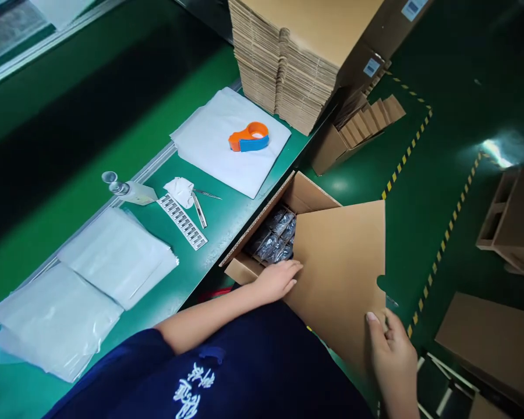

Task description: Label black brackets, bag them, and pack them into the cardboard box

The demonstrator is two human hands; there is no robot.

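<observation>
A flat cardboard sheet (340,262) with a notch in its edge is tilted over an open cardboard box (317,195). My right hand (390,343) pinches the sheet's near right edge between thumb and fingers. At the sheet's left edge, beside the box's near side, my left hand (279,281) lies with its fingers stretched out, touching the cardboard. Dark items in clear plastic bags (273,238) sit between dividers inside the box, partly covered by the sheet.
On the green bench (227,218) are white sheets, an orange and blue tape dispenser (250,137), a label strip (182,222), tweezers, a bottle (133,191) and plastic bags (61,314). Stacked cardboard (288,64) stands at the back; a box of dividers (353,131) is on the floor.
</observation>
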